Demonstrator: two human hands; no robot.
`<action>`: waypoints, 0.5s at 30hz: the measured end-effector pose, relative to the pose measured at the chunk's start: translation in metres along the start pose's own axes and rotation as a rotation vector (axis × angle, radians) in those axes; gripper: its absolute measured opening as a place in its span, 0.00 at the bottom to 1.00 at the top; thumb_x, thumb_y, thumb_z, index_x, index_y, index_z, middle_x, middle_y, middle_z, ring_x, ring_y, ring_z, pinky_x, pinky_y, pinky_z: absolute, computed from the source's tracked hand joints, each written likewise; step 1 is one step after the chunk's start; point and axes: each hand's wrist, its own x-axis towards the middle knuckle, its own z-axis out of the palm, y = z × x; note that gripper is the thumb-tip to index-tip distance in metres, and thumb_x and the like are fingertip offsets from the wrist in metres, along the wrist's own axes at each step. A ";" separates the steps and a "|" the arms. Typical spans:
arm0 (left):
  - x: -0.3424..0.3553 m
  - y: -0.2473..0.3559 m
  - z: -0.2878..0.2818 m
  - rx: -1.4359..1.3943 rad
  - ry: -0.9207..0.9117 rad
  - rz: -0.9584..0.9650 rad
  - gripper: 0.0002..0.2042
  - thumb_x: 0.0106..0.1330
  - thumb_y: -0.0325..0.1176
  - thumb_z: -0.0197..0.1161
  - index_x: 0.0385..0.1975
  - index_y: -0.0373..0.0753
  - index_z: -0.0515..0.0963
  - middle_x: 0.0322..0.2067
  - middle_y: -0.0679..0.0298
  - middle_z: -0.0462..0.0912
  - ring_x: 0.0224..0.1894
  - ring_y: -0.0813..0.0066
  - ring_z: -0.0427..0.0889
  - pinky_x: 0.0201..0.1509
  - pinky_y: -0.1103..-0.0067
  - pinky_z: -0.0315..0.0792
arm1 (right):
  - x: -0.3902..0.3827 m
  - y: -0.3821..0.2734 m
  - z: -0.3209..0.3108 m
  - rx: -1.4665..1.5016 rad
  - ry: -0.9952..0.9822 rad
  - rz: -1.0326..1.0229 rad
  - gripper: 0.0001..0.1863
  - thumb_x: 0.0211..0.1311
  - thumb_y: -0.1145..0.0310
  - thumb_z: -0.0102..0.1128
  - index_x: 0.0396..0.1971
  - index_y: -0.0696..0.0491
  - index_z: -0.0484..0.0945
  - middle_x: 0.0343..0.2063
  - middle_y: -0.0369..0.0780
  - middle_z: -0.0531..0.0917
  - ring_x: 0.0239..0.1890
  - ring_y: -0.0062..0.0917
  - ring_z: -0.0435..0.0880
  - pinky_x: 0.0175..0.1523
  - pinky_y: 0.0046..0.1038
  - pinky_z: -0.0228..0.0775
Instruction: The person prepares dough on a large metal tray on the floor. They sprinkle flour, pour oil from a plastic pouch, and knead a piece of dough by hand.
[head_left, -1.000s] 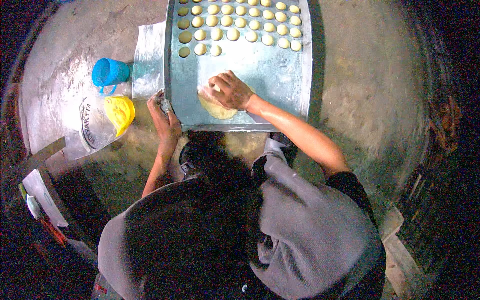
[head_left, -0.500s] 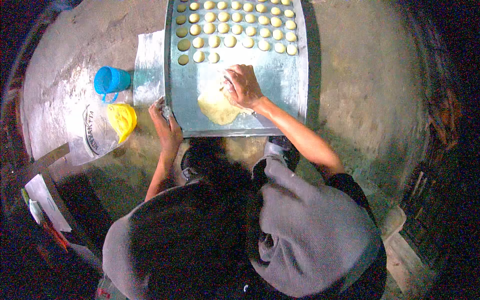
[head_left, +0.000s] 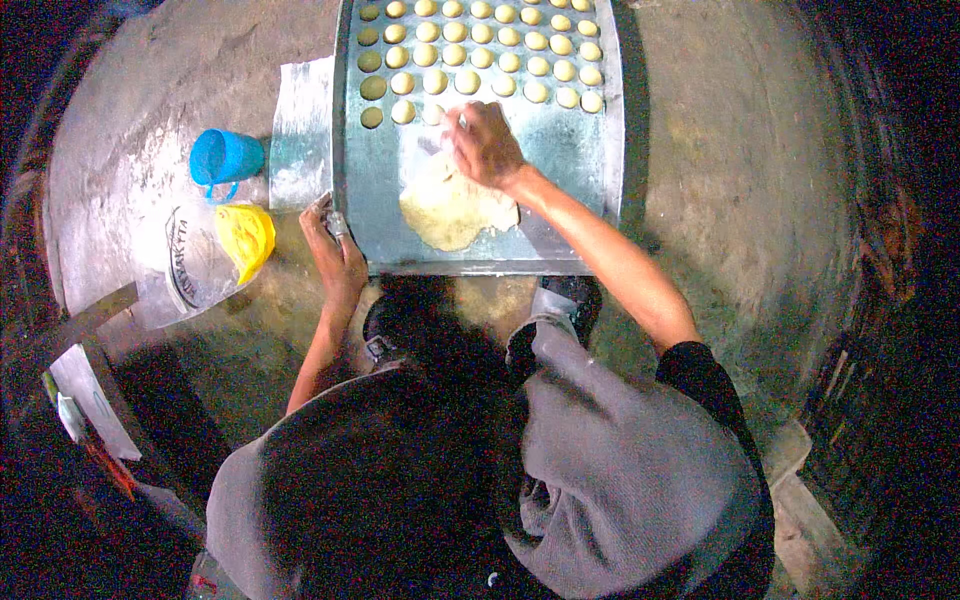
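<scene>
A shallow metal tray (head_left: 560, 215) lies in front of me, with rows of small pale dough rounds (head_left: 467, 83) over its far part. On its near part is a flat, uneven sheet of dough (head_left: 455, 215). My right hand (head_left: 487, 145) is above the far edge of this sheet, by the nearest row of rounds. Its fingers are pinched together; something pale shows at them, too unclear to name. My left hand (head_left: 335, 245) grips the tray's left rim near the front corner, with whitish residue on its fingers.
Left of the tray are a blue plastic mug (head_left: 225, 162), a yellow plastic bag (head_left: 245, 238) and a pale printed sack (head_left: 185, 265). A flat pale sheet (head_left: 300, 140) lies against the tray's left side. My feet (head_left: 570, 300) are just before its front edge.
My right hand has gone from over the dough sheet farther away, toward the rows of rounds, uncovering more of the sheet. My left hand stays at the rim.
</scene>
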 end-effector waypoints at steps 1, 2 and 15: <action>-0.002 0.004 -0.003 0.014 -0.001 -0.031 0.17 0.69 0.25 0.46 0.56 0.30 0.67 0.48 0.51 0.68 0.52 0.58 0.71 0.60 0.68 0.65 | 0.016 -0.001 -0.006 -0.056 0.069 0.067 0.17 0.56 0.67 0.60 0.47 0.50 0.74 0.39 0.42 0.74 0.40 0.39 0.74 0.43 0.43 0.64; -0.002 0.010 -0.005 0.023 -0.005 -0.066 0.17 0.69 0.25 0.46 0.56 0.30 0.67 0.48 0.51 0.69 0.52 0.58 0.71 0.60 0.68 0.65 | 0.029 -0.007 -0.011 -0.116 0.130 0.139 0.17 0.57 0.68 0.60 0.47 0.50 0.74 0.38 0.43 0.75 0.40 0.39 0.74 0.43 0.43 0.64; 0.006 0.012 -0.005 0.039 -0.021 -0.017 0.23 0.59 0.22 0.44 0.57 0.29 0.65 0.49 0.48 0.67 0.53 0.53 0.69 0.61 0.66 0.64 | 0.045 0.001 0.007 0.025 0.026 -0.177 0.24 0.56 0.65 0.63 0.54 0.45 0.70 0.40 0.38 0.75 0.42 0.34 0.75 0.46 0.42 0.65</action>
